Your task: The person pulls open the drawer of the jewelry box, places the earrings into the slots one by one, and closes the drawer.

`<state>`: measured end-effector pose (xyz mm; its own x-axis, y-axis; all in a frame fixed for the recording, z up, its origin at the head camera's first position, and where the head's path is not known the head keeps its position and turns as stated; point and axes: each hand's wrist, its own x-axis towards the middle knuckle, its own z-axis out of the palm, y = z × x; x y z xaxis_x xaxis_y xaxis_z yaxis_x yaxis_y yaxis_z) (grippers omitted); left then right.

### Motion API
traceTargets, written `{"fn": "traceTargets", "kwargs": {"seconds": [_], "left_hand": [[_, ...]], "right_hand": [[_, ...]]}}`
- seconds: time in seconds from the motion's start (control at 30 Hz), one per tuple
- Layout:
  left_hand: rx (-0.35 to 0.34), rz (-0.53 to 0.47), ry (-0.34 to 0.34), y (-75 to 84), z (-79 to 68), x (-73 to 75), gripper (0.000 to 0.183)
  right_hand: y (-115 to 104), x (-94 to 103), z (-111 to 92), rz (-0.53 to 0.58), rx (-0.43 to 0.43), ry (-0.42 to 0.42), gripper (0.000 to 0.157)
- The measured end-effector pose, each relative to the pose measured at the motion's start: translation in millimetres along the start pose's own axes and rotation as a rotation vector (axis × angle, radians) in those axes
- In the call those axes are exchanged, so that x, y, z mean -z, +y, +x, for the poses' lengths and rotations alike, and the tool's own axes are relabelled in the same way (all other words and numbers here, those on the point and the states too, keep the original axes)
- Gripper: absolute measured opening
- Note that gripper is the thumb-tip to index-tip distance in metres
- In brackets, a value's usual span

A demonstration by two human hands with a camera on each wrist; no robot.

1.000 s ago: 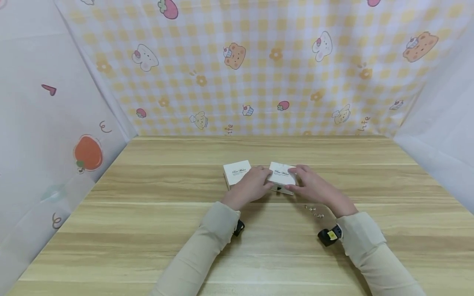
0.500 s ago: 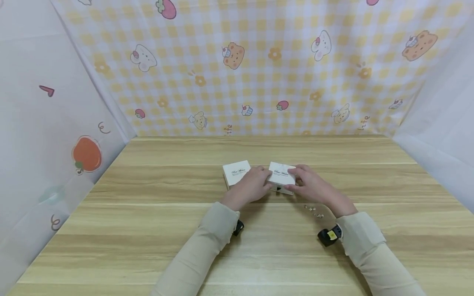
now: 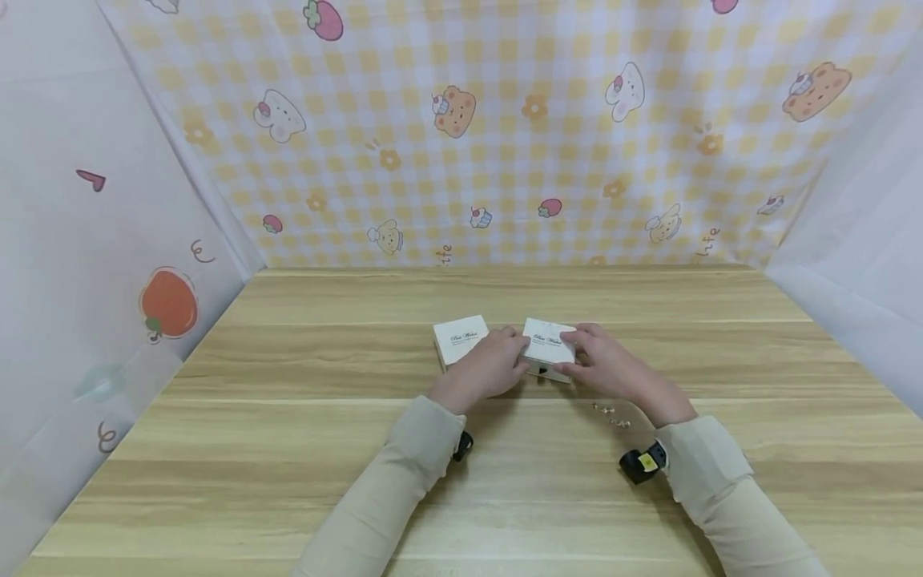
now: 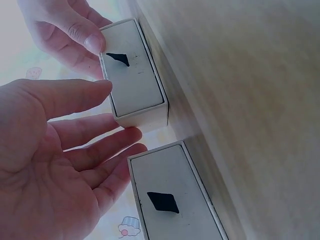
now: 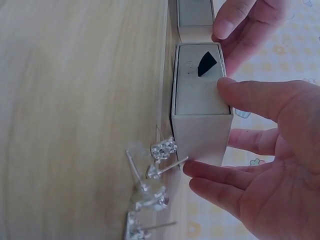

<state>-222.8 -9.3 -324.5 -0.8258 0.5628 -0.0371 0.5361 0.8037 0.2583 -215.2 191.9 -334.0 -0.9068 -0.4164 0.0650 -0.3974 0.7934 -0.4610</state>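
Head view, near to far. Small jewelled studs lie loose on surface, just nearer than R hand; wrist sweep to be avoided there, as thin pins could be bent. Held box is mid-surface, btwn hands: R end gripped by R hand, L end by L hand, thumbs at front edge, fingers round ends/back. Whether box is raised: can't be told. Step judged a two-handed hold; best done w/ light, even pressure on stiff edges, top not pressed in, black tab left clear of thumbs. Other box is beyond L hand, to its left; L fingertips should be held off it so it isn't nudged.

Materials, same order. Sleeves: beige, soft-looking cloth, cuffs turned back. Surface: smooth, pale wood grain. Studs: clear stones, straight metallic pins. Boxes: matt white, prob. stiff card, sharp corners, dark script on tops, front panels set within thin rims; tabs flat, ribbon-like. Farthest, backdrop: yellow/white check fabric, cartoon prints, slight creases.
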Motion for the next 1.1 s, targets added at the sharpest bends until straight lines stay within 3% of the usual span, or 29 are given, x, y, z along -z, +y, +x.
{"fn": "traceTargets", "kwargs": {"seconds": [0.3,0.7,1.1], "left_hand": [[-0.049,0.014,0.023,1.5,-0.6,-0.1,0.031],[-0.054,0.06,0.021,7.1,-8.9,3.1,0.025],[-0.056,0.073,-0.004,8.2,-20.9,7.0,0.016]], "right_hand": [[-1.6,1.4,-2.3,-0.021,0.005,0.001,0.053],[-3.2,5.6,-5.5,0.017,0.027,-0.039,0.051],[-10.0,9.4,-8.3,-0.017,0.008,-0.076,0.051]]}}
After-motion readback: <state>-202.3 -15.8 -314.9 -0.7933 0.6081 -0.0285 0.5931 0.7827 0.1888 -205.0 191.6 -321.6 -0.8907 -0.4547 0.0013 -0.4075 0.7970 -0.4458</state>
